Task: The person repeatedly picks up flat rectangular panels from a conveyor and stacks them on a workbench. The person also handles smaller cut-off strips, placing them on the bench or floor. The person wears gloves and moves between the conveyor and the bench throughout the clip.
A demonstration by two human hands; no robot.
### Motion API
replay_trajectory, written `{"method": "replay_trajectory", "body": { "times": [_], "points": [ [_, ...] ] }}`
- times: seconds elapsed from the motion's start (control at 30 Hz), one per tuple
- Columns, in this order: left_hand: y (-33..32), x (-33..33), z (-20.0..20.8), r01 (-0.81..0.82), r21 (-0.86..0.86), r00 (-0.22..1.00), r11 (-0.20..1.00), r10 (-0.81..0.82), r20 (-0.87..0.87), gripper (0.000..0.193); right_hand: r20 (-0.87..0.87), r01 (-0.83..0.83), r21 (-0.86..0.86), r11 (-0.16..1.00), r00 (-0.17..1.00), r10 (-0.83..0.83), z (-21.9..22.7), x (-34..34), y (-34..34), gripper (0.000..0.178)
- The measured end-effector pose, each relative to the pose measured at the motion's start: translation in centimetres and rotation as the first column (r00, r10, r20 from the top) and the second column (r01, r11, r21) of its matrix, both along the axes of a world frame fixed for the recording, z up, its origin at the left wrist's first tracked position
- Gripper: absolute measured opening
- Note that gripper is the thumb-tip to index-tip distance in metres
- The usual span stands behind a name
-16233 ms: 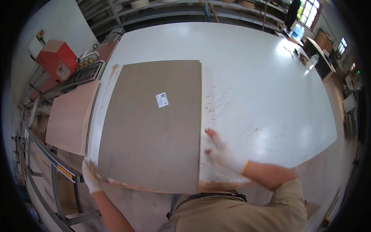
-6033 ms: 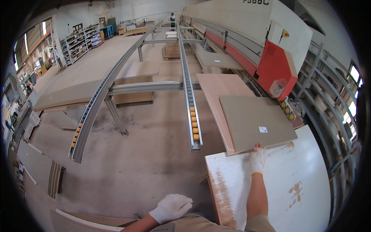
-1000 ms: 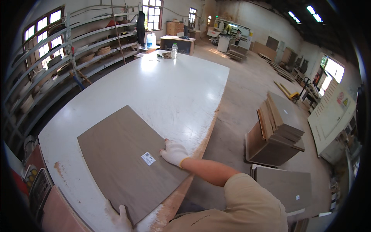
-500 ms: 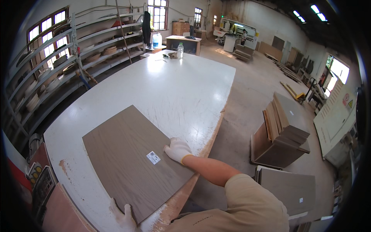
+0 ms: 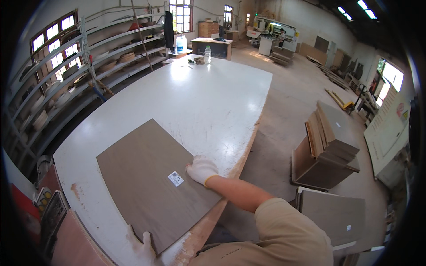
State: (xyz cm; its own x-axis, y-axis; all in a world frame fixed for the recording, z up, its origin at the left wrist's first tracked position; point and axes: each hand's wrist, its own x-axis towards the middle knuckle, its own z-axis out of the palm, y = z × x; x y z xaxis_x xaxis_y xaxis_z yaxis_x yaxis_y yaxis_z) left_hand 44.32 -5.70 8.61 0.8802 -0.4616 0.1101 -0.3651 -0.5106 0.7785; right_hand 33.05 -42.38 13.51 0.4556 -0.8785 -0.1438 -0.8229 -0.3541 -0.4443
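Note:
A flat brown wood-grain panel [image 5: 146, 173] lies at a slant on the white-topped worktable [image 5: 186, 102], with a small white label [image 5: 175, 178] stuck on its face near the right edge. My right hand [image 5: 203, 170], in a white knit glove, grips that right edge, fingers curled and partly hidden. At the near left corner of the panel is my left hand [image 5: 143, 250], gloved alike. Its thumb and fingers hold the panel's edge; the picture's lower rim cuts off the rest of the hand.
Right of the table stand a stack of brown panels [image 5: 326, 146] and a lower labelled stack [image 5: 333, 217]. Metal shelves [image 5: 84, 75] line the left wall. A clear bottle [image 5: 207, 55] stands at the table's far end. A control box with yellow buttons [image 5: 44, 199] sits near left.
The view has shifted slightly. Both hands keep their places on the panel, which lies nearly as before on the tabletop.

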Motion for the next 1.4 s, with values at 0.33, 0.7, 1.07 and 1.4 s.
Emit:
{"method": "replay_trajectory", "body": {
  "times": [0.33,0.7,1.07,1.4],
  "points": [
    [-1.3,-0.6,0.7,-0.029,0.029,0.999,0.999,0.030,-0.042,0.078,-0.014,0.017,0.012,1.000,1.000,-0.017,0.9,-1.1,-0.2,0.056],
    [-1.5,-0.1,-0.4,0.012,-0.055,1.000,0.998,-0.011,0.023,0.078,0.030,-0.021,-0.157,0.987,0.999,0.027,-2.9,-0.1,-2.1,0.047],
    [-1.2,-0.8,0.2,0.045,-0.078,0.995,0.996,-0.038,0.090,0.068,-0.022,-0.061,-0.245,0.968,0.998,0.058,-3.2,-0.9,-3.3,0.045],
    [-1.3,-0.8,0.8,0.051,-0.042,0.998,0.998,-0.049,0.043,0.070,0.026,-0.108,-0.274,0.956,0.993,0.119,-4.6,-1.3,-5.2,0.049]
  ]
}}
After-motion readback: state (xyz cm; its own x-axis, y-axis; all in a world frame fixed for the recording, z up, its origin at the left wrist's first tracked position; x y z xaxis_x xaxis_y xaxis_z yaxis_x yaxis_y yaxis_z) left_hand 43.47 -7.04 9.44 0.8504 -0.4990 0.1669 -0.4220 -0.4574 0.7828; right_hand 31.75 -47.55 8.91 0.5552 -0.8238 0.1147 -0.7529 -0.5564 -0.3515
